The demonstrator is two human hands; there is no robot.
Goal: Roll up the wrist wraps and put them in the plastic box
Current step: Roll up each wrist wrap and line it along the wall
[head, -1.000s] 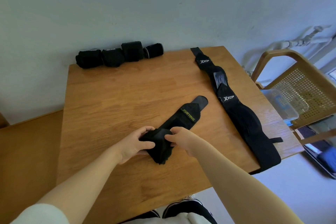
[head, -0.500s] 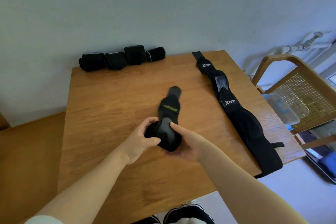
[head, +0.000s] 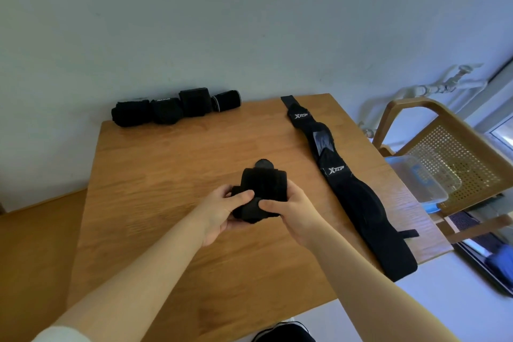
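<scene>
Both hands were on the job: the left hand (head: 222,211) and the right hand (head: 291,209) gripped a black wrist wrap (head: 261,191) between them, thumbs pressed on top, fingers curled underneath and mostly hidden by the fabric. The wrap was bunched into a thick bundle, held just above the table (head: 166,175); its end poked out beyond the fingertips, any printing on it too dark to make out. Off to the right of the right hand, a long black wrap (head: 349,191) lay stretched flat, with "XTEP" readable twice in white; its near end hung over the table edge. Far beyond the hands, four rolled wraps (head: 175,110) sat in a row against the wall, their small labels unreadable. Further right still, the plastic box (head: 419,180) rested on a cane chair (head: 455,158), partly cut off by the table and blurred.
</scene>
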